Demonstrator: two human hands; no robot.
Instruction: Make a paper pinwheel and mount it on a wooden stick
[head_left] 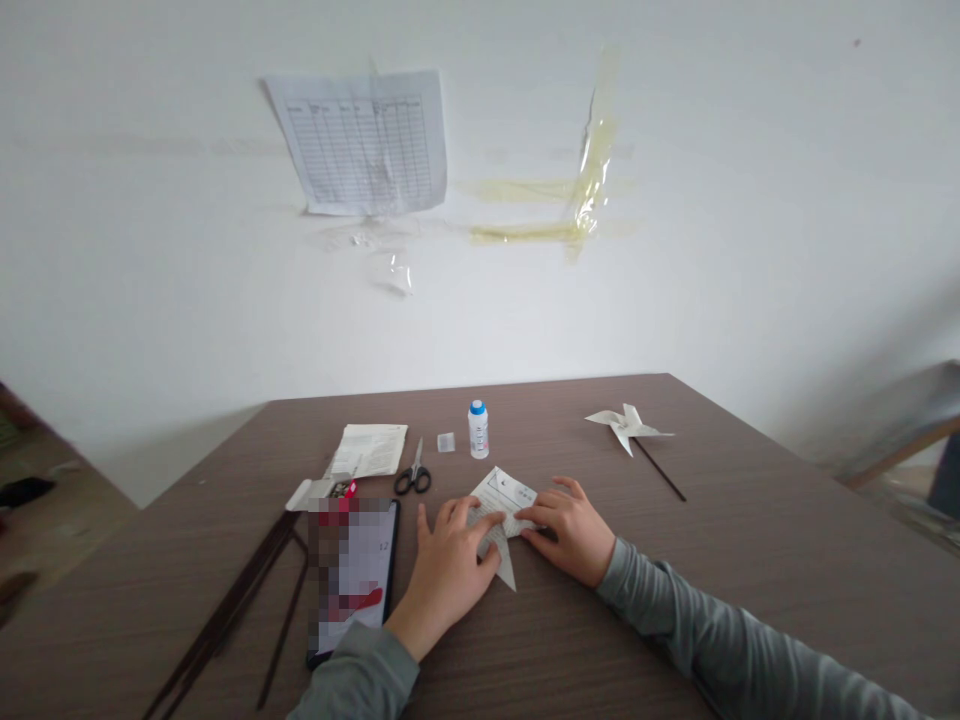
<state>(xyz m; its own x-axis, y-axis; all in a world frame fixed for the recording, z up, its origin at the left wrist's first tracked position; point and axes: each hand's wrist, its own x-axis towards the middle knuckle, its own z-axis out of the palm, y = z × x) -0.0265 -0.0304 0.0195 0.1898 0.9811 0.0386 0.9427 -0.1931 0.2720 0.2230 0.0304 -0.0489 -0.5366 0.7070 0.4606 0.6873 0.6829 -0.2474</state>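
A sheet of printed paper point(507, 489), partly cut and folded, lies on the brown table between my two hands, one pointed flap reaching toward me. My left hand point(451, 568) holds its left side, with thumb and index finger curled over the paper. At its right edge, the fingers of my right hand point(571, 530) are closed on the paper. Some of the sheet is hidden under my fingers. Just beyond it stands a small white glue bottle point(478, 432) with a blue cap. Black-handled scissors point(414, 472) rest beyond my left hand.
A finished paper pinwheel point(627, 424) on a dark stick lies at the back right. On the left are a phone point(360, 580), dark sticks point(232, 610), a stack of printed paper point(373, 450) and a small clear piece point(446, 442). A white wall rises behind the table point(750, 560).
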